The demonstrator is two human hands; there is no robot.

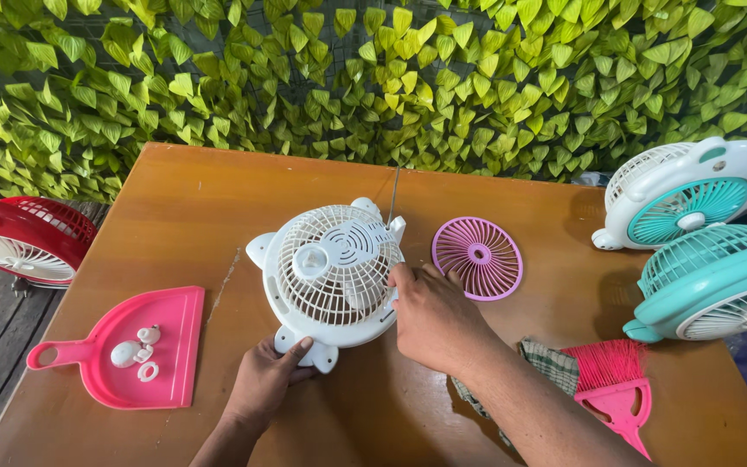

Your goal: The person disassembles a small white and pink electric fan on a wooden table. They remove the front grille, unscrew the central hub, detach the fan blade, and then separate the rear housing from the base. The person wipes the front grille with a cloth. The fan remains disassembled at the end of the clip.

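Observation:
A white table fan housing (330, 268) lies on its face in the middle of the brown table (192, 199), its rear grille up. My left hand (265, 380) grips the fan's lower foot at the near edge. My right hand (434, 320) presses on the fan's right rim, and a thin metal tool shaft (393, 195) rises from beside it; the handle is hidden. A round purple grille (478, 257) lies flat just right of the fan.
A pink dustpan (131, 346) at the left holds small white plastic parts (137, 353). A pink brush (611, 380) lies on a checked cloth (551, 363) at the right. Two teal-and-white fans (693, 195) (715, 285) stand far right, a red fan (19, 238) far left. A leafy wall runs behind.

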